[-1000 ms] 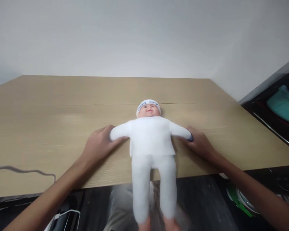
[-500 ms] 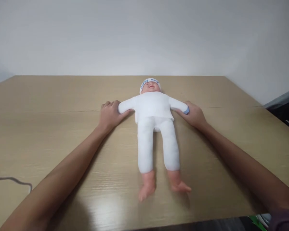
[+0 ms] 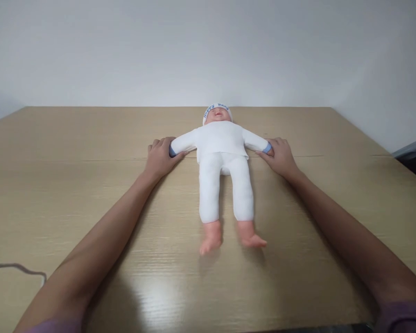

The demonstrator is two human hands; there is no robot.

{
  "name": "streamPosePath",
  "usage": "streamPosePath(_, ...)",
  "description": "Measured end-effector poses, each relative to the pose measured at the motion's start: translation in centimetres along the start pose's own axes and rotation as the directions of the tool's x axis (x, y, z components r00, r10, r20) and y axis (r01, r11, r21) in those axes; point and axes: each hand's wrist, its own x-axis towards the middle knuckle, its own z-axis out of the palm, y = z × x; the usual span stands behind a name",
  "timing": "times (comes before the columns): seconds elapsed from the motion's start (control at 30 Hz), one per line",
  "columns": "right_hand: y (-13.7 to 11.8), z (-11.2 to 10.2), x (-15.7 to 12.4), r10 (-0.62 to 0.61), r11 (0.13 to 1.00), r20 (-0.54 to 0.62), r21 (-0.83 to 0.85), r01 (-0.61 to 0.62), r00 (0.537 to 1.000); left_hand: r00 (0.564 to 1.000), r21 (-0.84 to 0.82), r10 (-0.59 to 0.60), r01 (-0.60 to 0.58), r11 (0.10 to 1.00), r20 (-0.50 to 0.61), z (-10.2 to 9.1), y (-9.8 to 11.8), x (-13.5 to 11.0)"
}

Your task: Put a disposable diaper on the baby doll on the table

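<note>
- My left hand [image 3: 160, 156] grasps the baby doll [image 3: 223, 162] by the end of its arm on the left; fingers curl over the far side, thumb lies along the near side, pointing in at the body.
- My right hand [image 3: 280, 157] does the same on the right arm end, so both hands are occupied, neither released.
- Doll is face up, middle of the wood-grain table [image 3: 90, 185], arms spread, head at the far end, feet [image 3: 211, 238] toward me.
- What's changed: a second ago the legs hung past the near edge; now the whole doll is farther in, feet well inside that edge.
- Also new: blue cuff [image 3: 172, 150] shows at my left grip, where half a second ago only white did; blue cuff on the right shows in both.
- Meaning, my read: doll's placed over the tabletop and spread flat, with my grip on both arms unbroken. Can't tell if the feet touch the wood or float just above.
- Doll wears white shirt [image 3: 222, 136], white trousers [image 3: 210, 189], white headwear [image 3: 217, 106] with blue lettering.
- Around: cord [image 3: 17, 266] near left, pale wall [image 3: 208, 51] behind, purple sleeve [image 3: 404, 314] near right.
</note>
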Motion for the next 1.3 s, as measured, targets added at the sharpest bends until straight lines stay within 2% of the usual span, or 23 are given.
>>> streamPosePath(0.2,-0.1,0.5,-1.5,0.108,0.994,-0.043,-0.026,-0.109,0.993,0.995,-0.011,-0.096,0.095,0.995,-0.014,-0.8,0.9,-1.8)
streamPosePath(0.4,-1.5,-0.2,-3.6,0.233,0.972,-0.047,-0.025,-0.235,0.971,0.98,-0.008,-0.196,0.196,0.981,-0.015,-2.0,1.6,-4.5)
streamPosePath(0.63,-3.0,-1.3,-3.8,0.348,0.937,-0.013,-0.028,-0.349,0.937,0.977,-0.008,-0.212,0.212,0.977,-0.014,-2.4,2.1,-5.4)
streamPosePath(1.0,-1.9,-0.4,-3.2,0.31,0.949,-0.093,-0.031,-0.314,0.946,0.98,-0.015,-0.194,0.193,0.981,-0.055,-2.0,1.5,-4.8)
streamPosePath(1.3,-2.4,-1.0,-3.3,0.33,0.944,-0.075,0.003,-0.331,0.941,0.972,-0.009,-0.222,0.222,0.975,-0.072,-1.9,1.1,-3.8)
